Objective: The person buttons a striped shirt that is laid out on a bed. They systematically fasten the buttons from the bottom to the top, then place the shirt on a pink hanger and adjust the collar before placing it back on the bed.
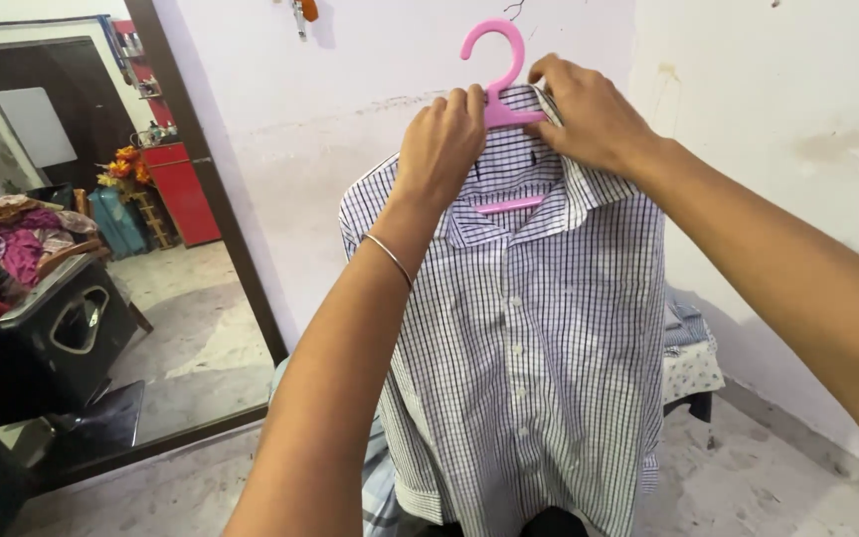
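Both arms reach up and away from the camera, and it all meets at the neck of the pink plastic clothes hanger (496, 99). The left hand (441, 149), a thin metal bangle (390, 259) on its wrist, is curled closed on the hanger's shoulder just left of the hook stem, with collar cloth under the fingers. The right hand (589, 114) comes in from the other side, fingers pinched shut on the collar edge right against the hanger's neck, so the two hands sit nearly touching with the stem between them.

Below that double grip hangs the white cotton shirt with fine dark checks (529, 358). It is on the hanger, front facing the camera, collar spread open just under the hands, button placket running straight down from the grip, one sleeve falling along the left forearm. The hanger's lower pink bar shows inside the open collar, just beneath the knuckles.

Above the grip, the pink hook curves up free against the white plastered wall (370, 89); whether it catches on anything I cannot tell.

Behind the shirt, down and right of the hands, a low stand draped in patterned cloth (690, 363) peeks out. Far off to the left of the grip stands a dark-framed mirror (206, 189), with a heap of clothes (22, 239) and a red cabinet (183, 189) showing in it.
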